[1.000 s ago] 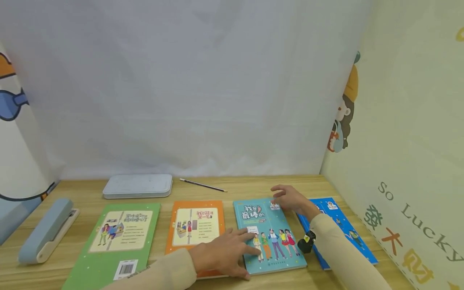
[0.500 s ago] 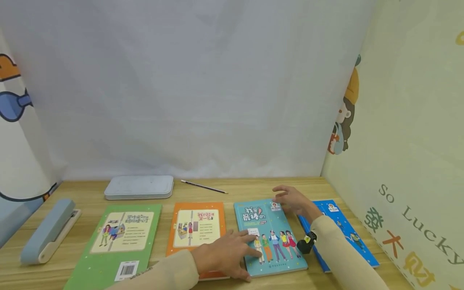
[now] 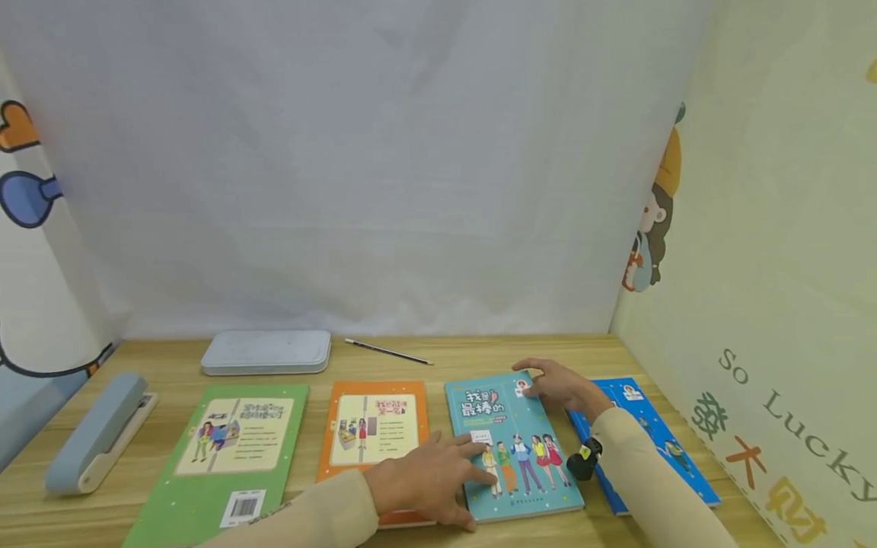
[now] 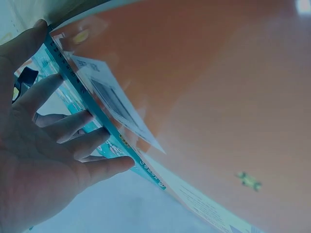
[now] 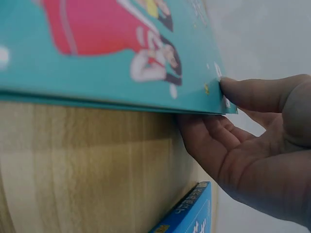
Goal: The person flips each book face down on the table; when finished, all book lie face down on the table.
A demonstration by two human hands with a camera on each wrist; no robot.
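Note:
A teal paperback book (image 3: 514,426) lies face up on the wooden table. My left hand (image 3: 432,479) rests at its left edge with fingers spread over the cover. In the left wrist view, the nearly straight fingers (image 4: 73,128) reach the book's teal spine (image 4: 97,114). At the upper right corner, my right hand (image 3: 558,384) pinches the book. The right wrist view has the thumb (image 5: 248,92) on the cover and the fingers underneath, with the edge slightly raised. Partly beneath my left hand and forearm is an orange book (image 3: 375,426).
Right of the teal book lies a blue book (image 3: 647,438), partly behind my right forearm. A green book (image 3: 185,495) and a blue stapler (image 3: 96,434) lie at left. Toward the back wall are a pale case (image 3: 267,352) and a pencil (image 3: 389,352).
My right hand has closed its thumb and fingers on the teal book's upper right corner, which has lifted slightly. The left hand has kept its place.

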